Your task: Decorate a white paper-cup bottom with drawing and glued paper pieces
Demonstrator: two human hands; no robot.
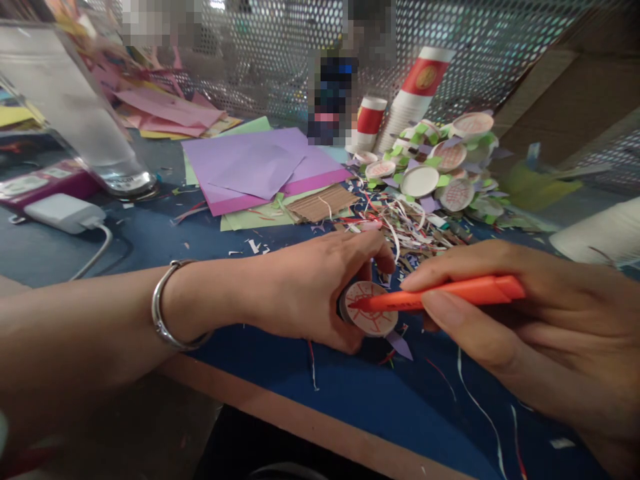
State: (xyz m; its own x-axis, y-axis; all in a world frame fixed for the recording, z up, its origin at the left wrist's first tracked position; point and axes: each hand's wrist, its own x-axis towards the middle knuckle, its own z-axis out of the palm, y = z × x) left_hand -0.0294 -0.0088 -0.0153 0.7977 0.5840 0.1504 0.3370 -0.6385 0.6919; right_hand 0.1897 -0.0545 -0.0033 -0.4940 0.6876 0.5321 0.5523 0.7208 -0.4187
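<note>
My left hand [310, 287], with a silver bangle [167, 313] on the wrist, is closed round a small round paper cup bottom [370, 310] lying on the blue mat [350, 393]. The disc is white with orange-red lines drawn on it. My right hand [530, 320] grips an orange marker [450, 293], and the marker's tip touches the disc's face. A small purple paper petal [400, 345] sticks out from under the disc.
Behind lie a pile of paper shreds [405, 227], a heap of decorated cup discs with green and purple petals [445, 173], stacked red-and-white paper cups [415, 93], purple and green paper sheets [255, 167], a clear plastic bottle [75, 113] and a white charger [63, 212]. A perforated metal screen [300, 40] closes the back.
</note>
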